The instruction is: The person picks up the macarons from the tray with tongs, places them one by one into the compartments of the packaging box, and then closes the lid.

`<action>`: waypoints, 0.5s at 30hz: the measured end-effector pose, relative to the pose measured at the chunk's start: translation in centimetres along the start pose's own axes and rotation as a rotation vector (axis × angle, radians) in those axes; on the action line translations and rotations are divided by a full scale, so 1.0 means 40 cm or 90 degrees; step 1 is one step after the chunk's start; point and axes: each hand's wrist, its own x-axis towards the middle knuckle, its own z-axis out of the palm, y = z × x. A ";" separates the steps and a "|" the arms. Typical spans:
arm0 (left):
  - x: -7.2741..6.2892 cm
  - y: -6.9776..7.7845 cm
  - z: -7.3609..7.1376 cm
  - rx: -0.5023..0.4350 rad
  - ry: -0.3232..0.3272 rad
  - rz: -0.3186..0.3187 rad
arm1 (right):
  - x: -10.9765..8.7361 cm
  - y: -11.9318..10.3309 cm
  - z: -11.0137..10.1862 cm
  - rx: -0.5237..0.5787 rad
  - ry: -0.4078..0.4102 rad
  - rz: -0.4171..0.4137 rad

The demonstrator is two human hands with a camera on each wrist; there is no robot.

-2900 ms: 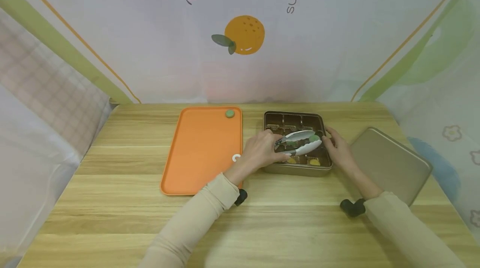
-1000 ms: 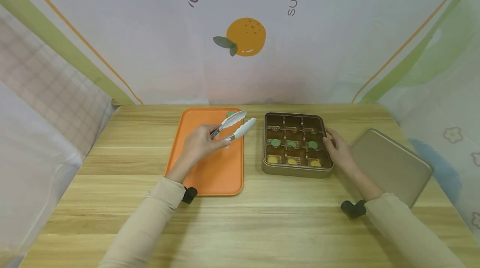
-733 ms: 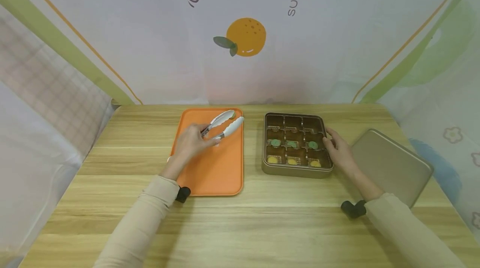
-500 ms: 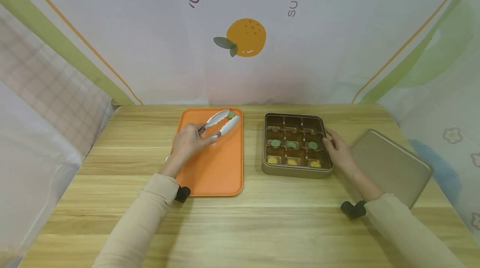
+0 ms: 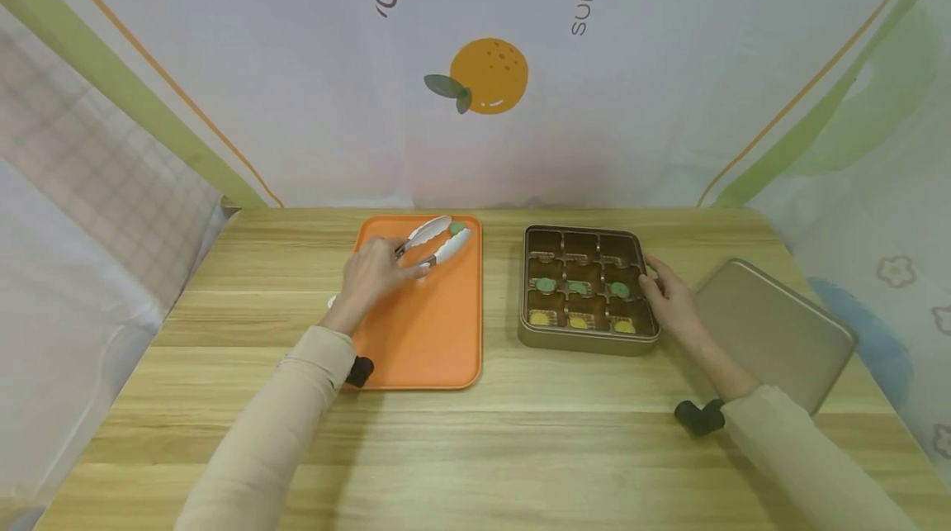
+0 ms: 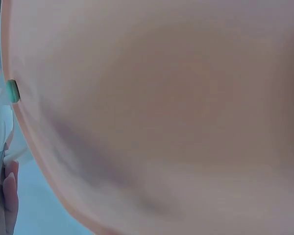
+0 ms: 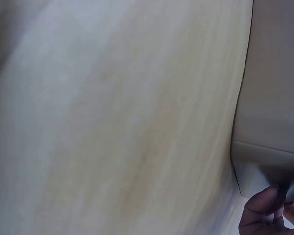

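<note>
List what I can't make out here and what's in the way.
Head view: the held part of the tongs, covered by the left hand.
Head view: part of the lid, under the right arm.
Left wrist view: part of the tongs, beyond the left edge.
Right wrist view: the inside of the box, hidden by its wall.
Head view: detail on the green disc, too small.

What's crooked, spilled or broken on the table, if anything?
The metal lid lies askew to the right of the divided box, turned at an angle, while the box and orange tray sit nearly straight. Nothing looks spilled or broken.
</note>
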 end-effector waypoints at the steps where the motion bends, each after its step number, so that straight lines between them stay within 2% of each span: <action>1: 0.003 0.000 0.000 0.001 -0.003 -0.002 | 0.000 0.000 0.000 0.002 -0.001 0.001; 15: 0.029 0.009 0.002 0.041 -0.012 -0.004 | 0.004 0.001 0.002 -0.003 0.010 -0.001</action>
